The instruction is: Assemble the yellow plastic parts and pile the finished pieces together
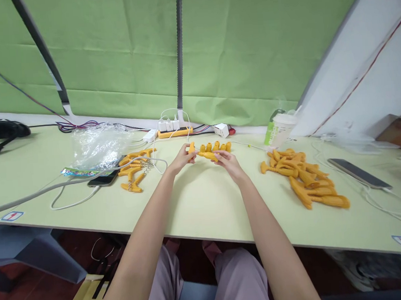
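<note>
Over the middle of the table, my left hand point(183, 158) is closed on the yellow T-shaped handle of a corkscrew point(191, 147). A ribbed yellow sleeve point(207, 156) lies in line with that handle, and the fingers of my right hand point(229, 162) pinch its far end. Whether the two parts touch inside my fingers I cannot tell. Just behind my hands stands a row of several short yellow sleeves point(216, 146). To the left lie several yellow T-handles point(131, 172) with bare metal spirals.
On the right is a pile of yellow handled pieces point(299, 173), with a paper cup point(280, 129) behind and a phone point(358, 173) beside it. Clear plastic bags point(100, 145), another phone point(104, 178) and white cables lie left. A power strip point(175, 132) sits at the back.
</note>
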Tool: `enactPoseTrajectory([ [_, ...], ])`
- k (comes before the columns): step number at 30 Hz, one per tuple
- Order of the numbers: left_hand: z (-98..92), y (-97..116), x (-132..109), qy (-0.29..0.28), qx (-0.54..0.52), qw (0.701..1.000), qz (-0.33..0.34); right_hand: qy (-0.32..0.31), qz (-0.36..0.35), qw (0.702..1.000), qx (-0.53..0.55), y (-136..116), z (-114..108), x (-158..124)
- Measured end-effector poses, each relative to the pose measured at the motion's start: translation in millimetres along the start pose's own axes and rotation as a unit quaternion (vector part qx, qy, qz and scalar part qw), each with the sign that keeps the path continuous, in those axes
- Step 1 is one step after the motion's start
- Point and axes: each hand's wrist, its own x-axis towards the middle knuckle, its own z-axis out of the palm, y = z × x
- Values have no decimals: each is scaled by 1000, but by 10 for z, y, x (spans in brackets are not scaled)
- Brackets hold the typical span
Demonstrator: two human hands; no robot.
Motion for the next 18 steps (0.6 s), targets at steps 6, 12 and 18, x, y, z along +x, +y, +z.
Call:
enactPoseTrajectory([
  [6, 3, -17, -10, -19, -9, 1000, 19, 3, 2, 1000, -6, -2, 2, -10],
  [12, 10, -37, 0, -20, -25, 999, 27, 1, 7, 1000, 0, 21, -4, 0],
  [18, 32, -48, 26, -3, -15, 999, 29, 7, 6, 1000, -4, 27, -9, 9],
])
